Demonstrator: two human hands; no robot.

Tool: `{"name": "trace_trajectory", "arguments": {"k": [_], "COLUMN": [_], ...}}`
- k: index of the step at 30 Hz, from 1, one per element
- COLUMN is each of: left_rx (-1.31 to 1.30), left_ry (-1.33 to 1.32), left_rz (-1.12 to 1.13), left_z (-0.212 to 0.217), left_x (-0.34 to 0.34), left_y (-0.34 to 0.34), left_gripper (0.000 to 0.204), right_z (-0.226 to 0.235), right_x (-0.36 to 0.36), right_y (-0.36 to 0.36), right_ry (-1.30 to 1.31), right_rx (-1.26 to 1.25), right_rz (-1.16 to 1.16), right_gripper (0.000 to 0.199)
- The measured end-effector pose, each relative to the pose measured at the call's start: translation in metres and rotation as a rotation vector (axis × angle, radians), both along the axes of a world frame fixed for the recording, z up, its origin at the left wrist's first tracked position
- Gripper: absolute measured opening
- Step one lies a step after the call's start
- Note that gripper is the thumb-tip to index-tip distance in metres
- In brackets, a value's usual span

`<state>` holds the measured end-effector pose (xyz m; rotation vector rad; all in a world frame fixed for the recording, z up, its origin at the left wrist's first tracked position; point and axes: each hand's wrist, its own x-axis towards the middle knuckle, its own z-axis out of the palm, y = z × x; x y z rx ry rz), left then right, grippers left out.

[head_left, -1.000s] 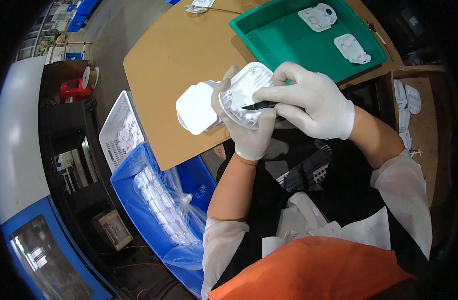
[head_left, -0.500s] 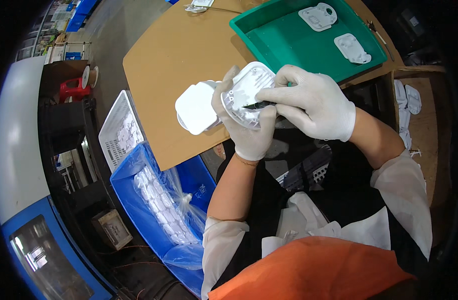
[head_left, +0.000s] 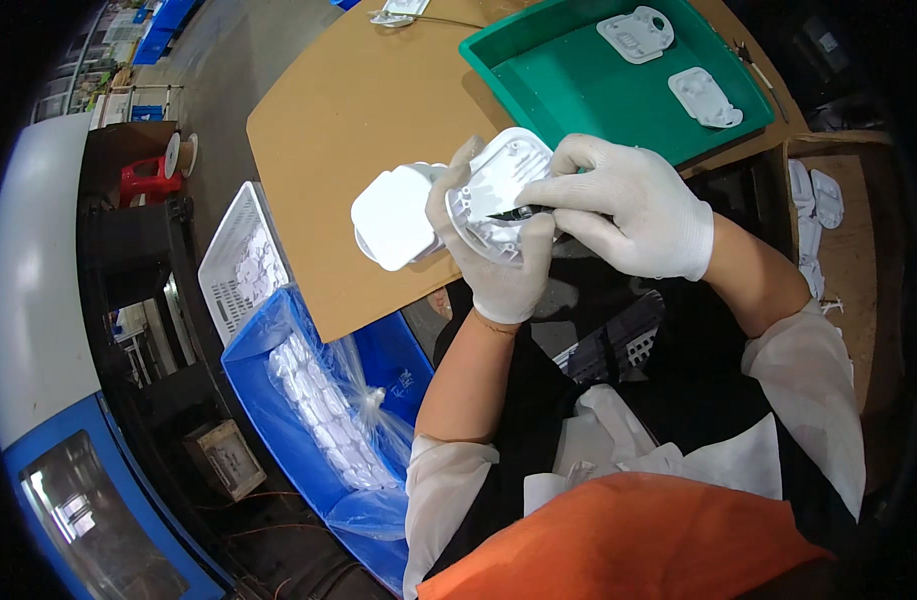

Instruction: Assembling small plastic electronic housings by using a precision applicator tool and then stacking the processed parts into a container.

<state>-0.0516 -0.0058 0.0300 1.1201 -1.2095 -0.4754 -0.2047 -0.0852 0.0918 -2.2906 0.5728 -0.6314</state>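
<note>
In my gloved left hand (head_left: pixel 506 285) is a white plastic housing (head_left: pixel 496 178), tilted up, with ribs and small posts on its inner face. The thumb and fingers clasp it at opposite edges. My gloved right hand (head_left: pixel 646 212) pinches a small dark pointed tool (head_left: pixel 518 213), whose tip lies against the housing's inner side near the lower edge. The right fingers hide most of the tool, so its kind is unclear. Left of the housing, a stack of white rounded-square plastic parts (head_left: pixel 393 220) rests on the brown tabletop (head_left: pixel 348 120), close beside my left fingers.
A green tray (head_left: pixel 568 105) at the far right holds two white plastic parts (head_left: pixel 638 35). A thin-handled tool (head_left: pixel 763 80) lies beside it. Below the table's left edge stand a white basket (head_left: pixel 218 255) and a bag-lined blue crate (head_left: pixel 403 350). A cardboard box (head_left: pixel 858 290) holds white parts at right.
The housing and my left hand have shifted very slightly down, and the housing's tilt differs a little. Both hands keep their holds.
</note>
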Motion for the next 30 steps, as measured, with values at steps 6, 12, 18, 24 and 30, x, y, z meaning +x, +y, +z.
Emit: {"name": "trace_trajectory", "arguments": {"k": [6, 12, 18, 24, 30], "left_rx": [-0.019, -0.031, 0.005, -0.014, 0.055], "left_ry": [-0.049, -0.026, 0.119, 0.057, -0.268], "left_rz": [0.001, 0.044, 0.037, -0.03, -0.124], "left_z": [0.002, -0.001, -0.001, -0.002, -0.002], "left_x": [0.001, -0.003, -0.002, -0.004, 0.001], "left_y": [0.0, -0.003, -0.004, -0.005, -0.006], "left_gripper": [0.078, 0.079, 0.082, 0.093, 0.109], "right_z": [-0.002, -0.005, -0.006, -0.007, -0.016], "right_x": [-0.001, 0.0, 0.0, 0.012, 0.017], "right_y": [-0.003, -0.004, -0.004, -0.002, -0.003], "right_ry": [-0.015, -0.046, -0.056, -0.327, -0.271], "right_rx": [0.025, 0.019, 0.049, 0.081, 0.101], "right_rz": [0.04, 0.033, 0.003, -0.044, 0.015], "right_gripper": [0.026, 0.026, 0.027, 0.025, 0.019]}}
